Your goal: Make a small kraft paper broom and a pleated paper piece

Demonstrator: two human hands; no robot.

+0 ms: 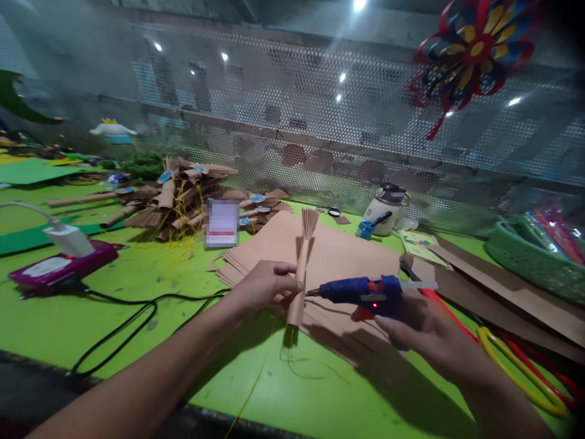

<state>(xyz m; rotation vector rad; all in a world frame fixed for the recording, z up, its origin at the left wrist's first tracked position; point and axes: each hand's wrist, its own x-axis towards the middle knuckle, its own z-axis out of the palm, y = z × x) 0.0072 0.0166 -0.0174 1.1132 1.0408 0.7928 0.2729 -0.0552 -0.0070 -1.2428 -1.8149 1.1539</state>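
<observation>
My left hand (269,282) is closed on a small brown-paper broom (299,292), thumb and fingers pinching its rolled handle. The broom stands tilted, its pleated, fanned end at the top, and yellow string (289,352) trails from its lower end. In my right hand (418,323) is a blue glue gun (365,289) with a lit red light and a clear glue stick at its back. Its nozzle points left, at or very near the handle's right edge; I cannot tell whether they touch. Under both lies a stack of brown paper sheets (356,244).
Several finished paper brooms (183,195) are heaped at the back left. A purple power strip (64,268) with a black cable (150,305) lies left. A white jar (386,207), green basket (525,253) and yellow-handled scissors (521,372) are on the right. Perforated metal panels (292,116) stand behind.
</observation>
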